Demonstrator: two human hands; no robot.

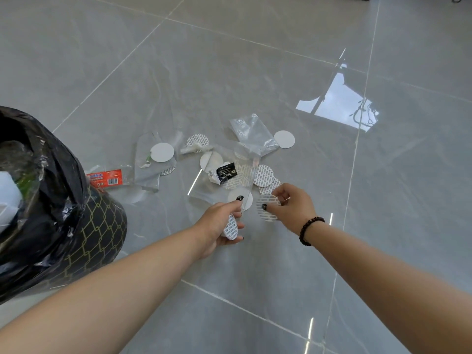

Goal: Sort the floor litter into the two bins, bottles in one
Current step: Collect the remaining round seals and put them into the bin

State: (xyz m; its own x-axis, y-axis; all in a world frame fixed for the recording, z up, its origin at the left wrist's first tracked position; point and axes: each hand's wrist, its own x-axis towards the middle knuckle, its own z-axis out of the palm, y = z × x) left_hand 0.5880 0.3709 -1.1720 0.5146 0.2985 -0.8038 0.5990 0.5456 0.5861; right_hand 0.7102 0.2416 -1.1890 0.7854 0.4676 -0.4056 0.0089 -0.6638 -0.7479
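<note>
Litter lies scattered on the grey tiled floor: several white and printed round discs point(284, 139), clear plastic bags point(252, 134), a small black sachet point(226, 171) and a red label wrapper point(107, 178). My left hand point(219, 228) grips a few printed discs point(230, 227) in its palm. My right hand point(291, 205), with a bead bracelet on the wrist, pinches a printed disc point(267, 208) just above the floor. A bin point(99, 233) lined with a black bag stands at the left, with clear plastic and white items inside. No bottle is in view.
Glossy floor tiles reflect a bright window patch point(337, 100) at the right. The bin's black liner point(51, 159) bulges over its rim next to my left forearm. Only one bin is in view.
</note>
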